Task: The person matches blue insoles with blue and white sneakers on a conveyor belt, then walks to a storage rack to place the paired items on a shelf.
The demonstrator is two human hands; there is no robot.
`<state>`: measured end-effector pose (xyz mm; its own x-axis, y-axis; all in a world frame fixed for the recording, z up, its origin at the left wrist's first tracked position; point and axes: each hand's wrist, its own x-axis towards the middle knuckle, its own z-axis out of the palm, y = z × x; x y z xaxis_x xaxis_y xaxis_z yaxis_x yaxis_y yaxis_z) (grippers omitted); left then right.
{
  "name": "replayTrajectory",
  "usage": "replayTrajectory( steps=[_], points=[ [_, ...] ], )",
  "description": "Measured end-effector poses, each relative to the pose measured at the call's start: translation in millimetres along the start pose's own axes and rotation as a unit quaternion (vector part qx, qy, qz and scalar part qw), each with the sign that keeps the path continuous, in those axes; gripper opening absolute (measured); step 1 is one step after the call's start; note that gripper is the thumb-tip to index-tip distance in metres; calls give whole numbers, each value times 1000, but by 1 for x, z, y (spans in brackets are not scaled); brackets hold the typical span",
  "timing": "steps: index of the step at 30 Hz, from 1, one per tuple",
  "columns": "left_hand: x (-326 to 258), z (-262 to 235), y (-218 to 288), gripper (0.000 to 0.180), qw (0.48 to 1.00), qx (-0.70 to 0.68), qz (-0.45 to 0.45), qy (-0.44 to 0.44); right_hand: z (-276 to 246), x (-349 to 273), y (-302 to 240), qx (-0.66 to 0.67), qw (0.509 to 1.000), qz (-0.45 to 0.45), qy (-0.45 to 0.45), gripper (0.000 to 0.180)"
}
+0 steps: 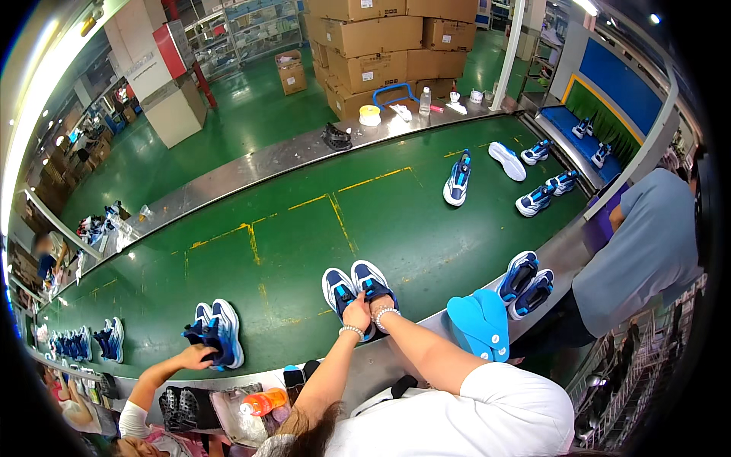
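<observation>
A pair of white, navy and blue sneakers stands side by side on the green conveyor belt in front of me, toes pointing away. My left hand [355, 313] is closed at the collar of the pair, between the left sneaker [338, 287] and the right sneaker [371, 279]. Right beside it, my right hand [380, 306] is closed at the opening of the right sneaker, its fingertips partly hidden. The two hands almost touch, each with a beaded bracelet at the wrist.
On my left, a co-worker's hand [196, 356] grips another sneaker pair [221, 329]. Blue insole-shaped sheets [480, 324] and a sneaker pair [524, 285] lie at right, near a person in grey [640, 244]. An orange bottle [264, 401] lies close by. Cardboard boxes [373, 72] stand beyond the belt.
</observation>
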<state>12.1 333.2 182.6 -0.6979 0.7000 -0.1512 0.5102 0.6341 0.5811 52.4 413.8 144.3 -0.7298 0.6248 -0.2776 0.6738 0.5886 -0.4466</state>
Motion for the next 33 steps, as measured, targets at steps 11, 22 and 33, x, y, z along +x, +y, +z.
replayTrajectory(
  steps=[11, 22, 33],
  points=[
    [-16, 8, -7, 36, 976, -118, 80, 166, -21, -101, 21, 30, 972, -170, 157, 36],
    [56, 55, 2, 32, 970, 159, 18, -184, -42, -124, 38, 89, 990, -110, 1, 40],
    [35, 73, -25, 38, 965, 119, -35, -232, -20, -116, 43, 78, 989, -112, -62, 30]
  ],
)
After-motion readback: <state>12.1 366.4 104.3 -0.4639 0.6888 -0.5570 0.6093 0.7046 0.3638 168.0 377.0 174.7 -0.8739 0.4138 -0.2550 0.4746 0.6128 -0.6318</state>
